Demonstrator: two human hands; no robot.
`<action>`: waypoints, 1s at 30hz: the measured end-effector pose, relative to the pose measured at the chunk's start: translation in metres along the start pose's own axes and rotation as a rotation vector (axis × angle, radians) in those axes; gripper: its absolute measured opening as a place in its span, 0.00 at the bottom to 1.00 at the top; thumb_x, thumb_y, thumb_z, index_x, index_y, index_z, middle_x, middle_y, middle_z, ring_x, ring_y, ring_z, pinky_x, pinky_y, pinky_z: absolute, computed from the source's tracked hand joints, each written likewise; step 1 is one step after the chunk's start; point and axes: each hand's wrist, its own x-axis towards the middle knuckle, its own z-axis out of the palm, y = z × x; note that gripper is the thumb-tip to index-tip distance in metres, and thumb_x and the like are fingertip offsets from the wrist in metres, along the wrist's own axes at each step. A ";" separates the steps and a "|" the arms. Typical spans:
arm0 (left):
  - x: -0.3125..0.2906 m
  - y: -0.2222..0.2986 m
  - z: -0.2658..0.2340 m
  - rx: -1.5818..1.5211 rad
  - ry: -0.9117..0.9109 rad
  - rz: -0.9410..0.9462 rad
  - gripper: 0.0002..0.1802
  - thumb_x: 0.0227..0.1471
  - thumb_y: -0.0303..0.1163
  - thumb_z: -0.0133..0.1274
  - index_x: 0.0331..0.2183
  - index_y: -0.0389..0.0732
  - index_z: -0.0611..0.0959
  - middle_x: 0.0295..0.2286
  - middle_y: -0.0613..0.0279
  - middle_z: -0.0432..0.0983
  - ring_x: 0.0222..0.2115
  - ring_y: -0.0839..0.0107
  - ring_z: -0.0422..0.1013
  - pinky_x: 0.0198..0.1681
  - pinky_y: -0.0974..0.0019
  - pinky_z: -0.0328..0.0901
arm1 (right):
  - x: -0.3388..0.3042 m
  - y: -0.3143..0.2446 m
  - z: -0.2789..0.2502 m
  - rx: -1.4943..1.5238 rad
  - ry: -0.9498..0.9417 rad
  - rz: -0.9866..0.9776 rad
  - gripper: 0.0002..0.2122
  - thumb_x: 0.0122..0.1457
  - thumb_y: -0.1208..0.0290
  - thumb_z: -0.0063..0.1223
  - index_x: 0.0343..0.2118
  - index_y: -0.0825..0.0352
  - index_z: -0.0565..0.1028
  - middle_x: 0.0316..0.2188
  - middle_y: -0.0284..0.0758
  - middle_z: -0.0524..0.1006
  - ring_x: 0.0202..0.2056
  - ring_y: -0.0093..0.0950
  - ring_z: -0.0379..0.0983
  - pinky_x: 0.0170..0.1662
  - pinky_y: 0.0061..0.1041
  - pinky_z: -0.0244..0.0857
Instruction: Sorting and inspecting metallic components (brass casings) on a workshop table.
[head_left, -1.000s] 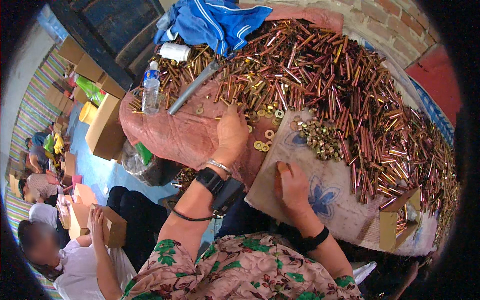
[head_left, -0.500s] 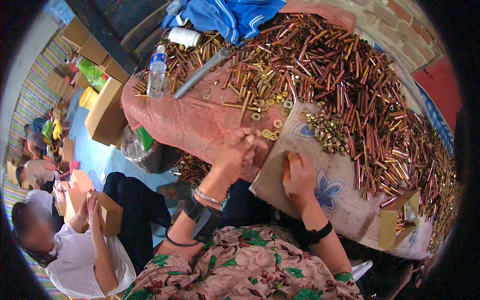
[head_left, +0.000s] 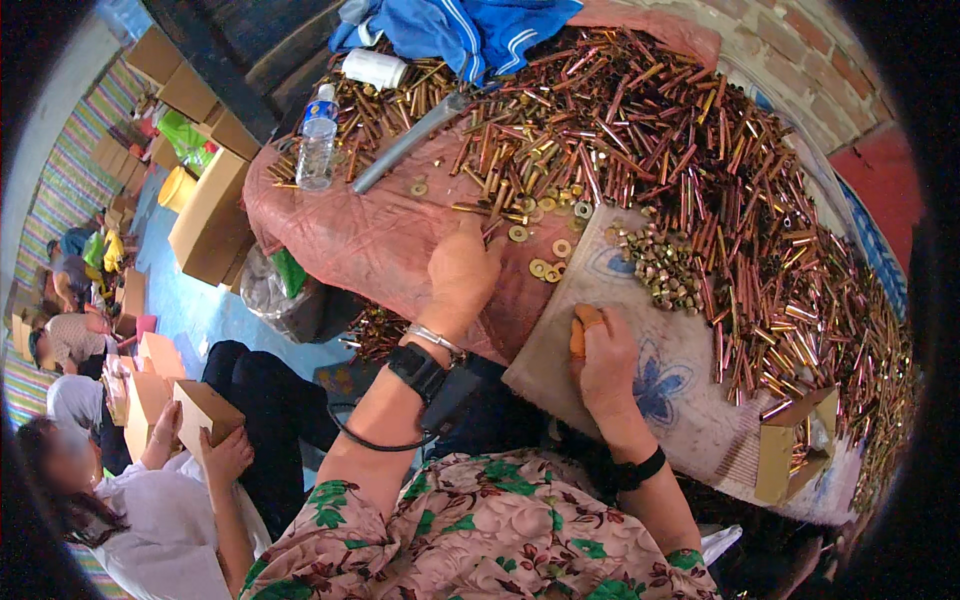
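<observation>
Head view | left hand (head_left: 462, 272) fingers reach washers (head_left: 548, 262), grip hidden | right hand (head_left: 603, 362) clenched on orange piece (head_left: 579, 335) | washers small, stiff, slippery: pinch by rim

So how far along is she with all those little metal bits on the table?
Done: only a small heap of brass nuts sits apart on the patterned board, beside a few brass washers. In hand: the left hand reaches among the washers at the pile's edge, and the right hand rests on the board; what it holds is unclear. Left: the big pile of copper tubes covers most of the table, so probably early.
</observation>
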 end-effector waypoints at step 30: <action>-0.096 0.009 0.007 -1.792 -0.969 -0.388 0.16 0.56 0.37 0.43 0.42 0.38 0.71 0.30 0.57 0.72 0.23 0.74 0.66 0.26 0.73 0.62 | -0.015 0.001 -0.061 0.127 -0.143 0.251 0.11 0.48 0.77 0.50 0.37 0.65 0.71 0.30 0.42 0.73 0.31 0.42 0.71 0.33 0.34 0.66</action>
